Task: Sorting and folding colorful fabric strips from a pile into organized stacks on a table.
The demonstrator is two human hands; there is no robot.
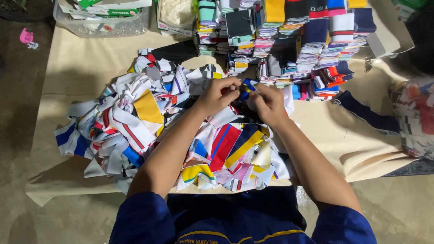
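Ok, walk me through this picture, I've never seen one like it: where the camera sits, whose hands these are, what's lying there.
The one camera sits on a person's head and looks down, so both arms are the wearer's own. The left hand and right hand meet over a loose pile of striped fabric pieces on a beige cloth. Together their fingers pinch a small blue piece. Behind it stand neat stacks of folded fabric, with a clear plastic box at the far left.

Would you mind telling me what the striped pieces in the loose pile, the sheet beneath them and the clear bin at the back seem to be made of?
The striped pieces look like soft matte knit fabric: they curl and fold limply. The beige sheet under them seems to be cloth or heavy paper, creased and dull; I cannot tell which. The clear bin appears to be rigid see-through plastic, since its contents show through its wall.
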